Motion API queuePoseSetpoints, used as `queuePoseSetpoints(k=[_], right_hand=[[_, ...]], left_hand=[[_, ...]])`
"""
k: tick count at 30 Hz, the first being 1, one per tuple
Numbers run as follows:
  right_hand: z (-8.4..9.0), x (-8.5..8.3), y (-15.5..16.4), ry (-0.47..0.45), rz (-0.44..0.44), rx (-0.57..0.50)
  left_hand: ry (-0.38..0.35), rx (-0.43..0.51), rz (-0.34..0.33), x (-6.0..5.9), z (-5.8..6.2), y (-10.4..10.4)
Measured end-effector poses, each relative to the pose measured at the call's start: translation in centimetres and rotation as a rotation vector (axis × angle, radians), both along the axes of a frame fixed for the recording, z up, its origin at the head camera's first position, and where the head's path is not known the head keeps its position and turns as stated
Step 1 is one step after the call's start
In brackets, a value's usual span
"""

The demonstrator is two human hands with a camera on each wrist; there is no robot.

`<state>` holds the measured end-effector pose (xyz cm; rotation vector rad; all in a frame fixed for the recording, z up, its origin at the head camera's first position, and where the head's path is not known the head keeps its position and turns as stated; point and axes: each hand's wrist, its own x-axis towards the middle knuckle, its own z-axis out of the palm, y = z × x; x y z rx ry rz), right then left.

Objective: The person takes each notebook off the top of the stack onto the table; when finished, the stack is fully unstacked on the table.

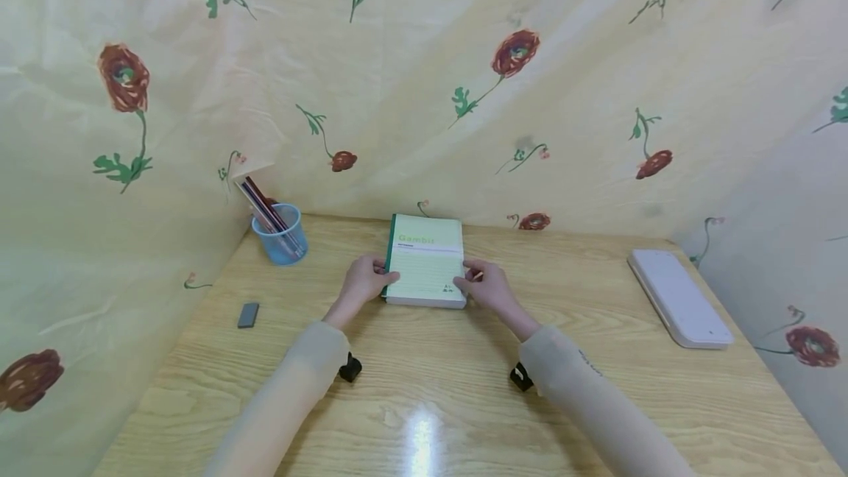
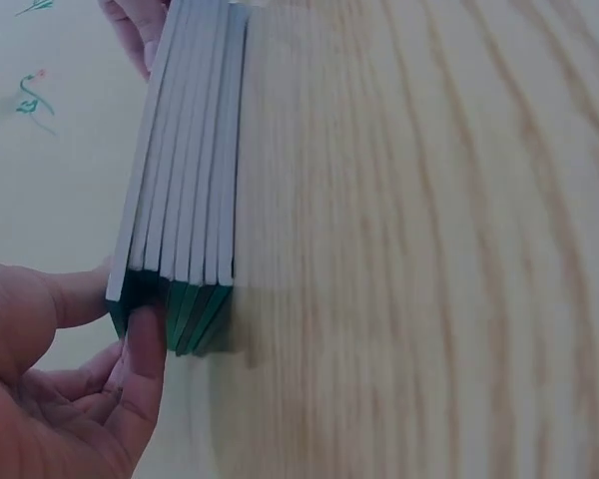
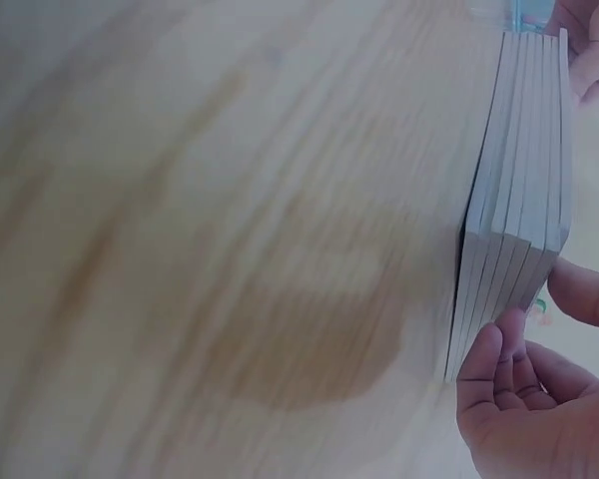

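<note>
A stack of several notebooks lies on the wooden table near the back, its light-green top cover lettered "Gambit" and its spine side dark green. From the left, my left hand pinches the top notebook at its spine corner. The left wrist view shows the thumb above the cover and fingertips tucked beneath the top notebook. My right hand holds the opposite edge, thumb on the cover; in the right wrist view its curled fingers sit against the side of the stacked notebooks. How many notebooks it grips is unclear.
A blue pencil cup with several pencils stands at the back left. Nearer on that side lies a small grey block. A white flat case lies along the right edge. Flower-printed cloth encloses the back and sides.
</note>
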<state>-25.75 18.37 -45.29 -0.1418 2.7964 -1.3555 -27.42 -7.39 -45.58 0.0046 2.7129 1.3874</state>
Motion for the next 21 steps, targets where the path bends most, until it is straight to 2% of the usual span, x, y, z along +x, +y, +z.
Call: queuePoseSetpoints(k=[5, 11, 13, 21], right_hand=[[-0.1, -0.1, 0.2, -0.004, 0.013, -0.009], [-0.3, 0.0, 0.3, -0.003, 0.017, 0.002], [-0.3, 0.0, 0.3, -0.009, 0.018, 0.005], [-0.4, 0.1, 0.1, -0.013, 0.023, 0.024]], left_hand=[[-0.043, 0.052, 0.018, 0.0, 0.3, -1.6], [-0.143, 0.271, 0.020, -0.4, 0.1, -4.3], [-0.175, 0.319, 0.039, -0.6, 0.0, -5.3], [-0.227, 0.337, 0.103, -0.6, -0.1, -9.2]])
